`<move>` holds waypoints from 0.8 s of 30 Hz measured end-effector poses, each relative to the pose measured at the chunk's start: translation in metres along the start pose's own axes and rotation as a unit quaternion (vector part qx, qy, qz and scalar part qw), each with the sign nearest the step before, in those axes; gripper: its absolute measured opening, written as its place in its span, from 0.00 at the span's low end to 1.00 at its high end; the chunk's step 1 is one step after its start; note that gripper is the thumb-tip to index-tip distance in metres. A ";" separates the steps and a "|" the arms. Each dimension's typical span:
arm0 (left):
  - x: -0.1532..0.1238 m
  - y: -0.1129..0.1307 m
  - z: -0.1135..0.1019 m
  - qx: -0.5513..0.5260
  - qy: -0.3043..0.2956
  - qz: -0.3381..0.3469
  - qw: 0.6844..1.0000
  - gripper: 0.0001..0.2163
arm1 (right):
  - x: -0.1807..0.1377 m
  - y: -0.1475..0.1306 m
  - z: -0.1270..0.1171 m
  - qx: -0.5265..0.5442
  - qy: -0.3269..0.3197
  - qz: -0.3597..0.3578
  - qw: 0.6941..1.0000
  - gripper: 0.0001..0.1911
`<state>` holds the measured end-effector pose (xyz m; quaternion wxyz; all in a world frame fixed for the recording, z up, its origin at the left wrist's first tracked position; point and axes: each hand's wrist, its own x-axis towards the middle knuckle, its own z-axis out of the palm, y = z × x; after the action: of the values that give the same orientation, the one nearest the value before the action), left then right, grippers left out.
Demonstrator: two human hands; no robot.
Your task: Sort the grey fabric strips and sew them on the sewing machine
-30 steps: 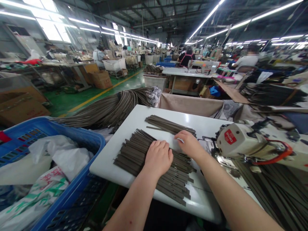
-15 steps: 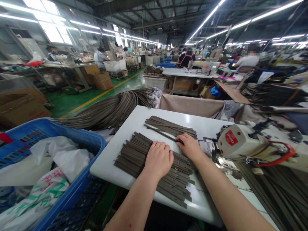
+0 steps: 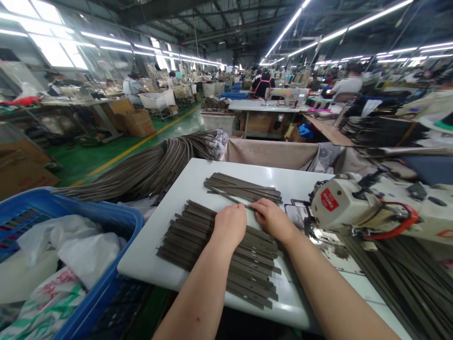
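A wide bundle of flat grey-brown fabric strips point(image 3: 187, 236) lies across the white sewing table. My left hand point(image 3: 230, 226) is over its upper middle, closed, with the fingers curled down and their tips hidden. Just right of it, my right hand point(image 3: 274, 219) pinches a single strip point(image 3: 226, 197), which runs leftward from the fingertips beside the smaller back pile. That back pile of strips point(image 3: 244, 186) lies flat beyond both hands. The two hands are close together, fingertips almost meeting at the strip.
A sewing machine point(image 3: 339, 203) stands at the right, with long strips point(image 3: 406, 278) beneath it. To the left is a blue basket point(image 3: 130, 215) holding plastic bags point(image 3: 88, 250). A thick bundle of long strips point(image 3: 148, 165) hangs behind the basket. Beyond the table is a fabric-lined bin point(image 3: 269, 153).
My right hand has shifted left along the single strip, towards my left hand. The left hand's fingers have curled in and come up to the strip. The view has turned slightly right.
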<state>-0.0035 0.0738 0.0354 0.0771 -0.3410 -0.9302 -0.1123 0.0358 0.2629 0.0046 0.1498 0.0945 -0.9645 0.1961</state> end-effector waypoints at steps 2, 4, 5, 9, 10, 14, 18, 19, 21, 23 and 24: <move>0.001 -0.002 0.003 0.003 0.029 0.004 1.000 0.11 | -0.002 -0.004 -0.004 0.073 -0.020 -0.006 0.997 0.22; 0.000 -0.004 0.005 0.006 0.052 0.023 0.998 0.12 | -0.002 -0.007 -0.009 0.146 -0.063 -0.025 0.987 0.17; -0.001 -0.004 0.006 0.007 0.052 0.034 0.998 0.10 | -0.002 -0.008 -0.011 0.168 -0.069 -0.031 0.983 0.14; -0.005 -0.003 0.006 0.007 0.026 0.058 0.998 0.14 | 0.006 -0.004 -0.015 0.053 0.063 0.023 0.996 0.14; -0.005 -0.003 0.006 0.010 0.030 0.062 0.998 0.15 | 0.009 -0.001 -0.015 -0.001 0.090 0.044 0.995 0.19; -0.005 -0.002 0.006 0.026 0.041 0.050 0.998 0.16 | 0.014 0.007 -0.009 -0.117 0.070 0.072 0.988 0.31; -0.007 -0.002 0.007 0.036 0.020 0.034 0.999 0.17 | 0.010 0.003 -0.005 -0.156 0.030 0.059 0.985 0.21; -0.007 -0.002 0.008 0.037 0.018 0.034 0.999 0.17 | 0.008 0.001 -0.005 -0.157 0.029 0.055 0.986 0.17; -0.008 -0.002 0.007 0.035 0.016 0.033 0.999 0.16 | 0.004 -0.001 -0.005 -0.148 0.035 0.049 0.987 0.13; -0.008 -0.002 0.006 0.030 0.015 0.029 0.999 0.16 | 0.001 -0.002 -0.006 -0.135 0.038 0.044 0.989 0.11; -0.008 -0.002 0.006 0.026 0.014 0.028 0.999 0.16 | 0.001 -0.001 -0.005 -0.132 0.035 0.042 0.990 0.11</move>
<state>0.0005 0.0688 0.0279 0.1024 -0.3627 -0.9218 -0.0906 0.0368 0.2640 0.0100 0.1859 0.0266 -0.9793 0.0762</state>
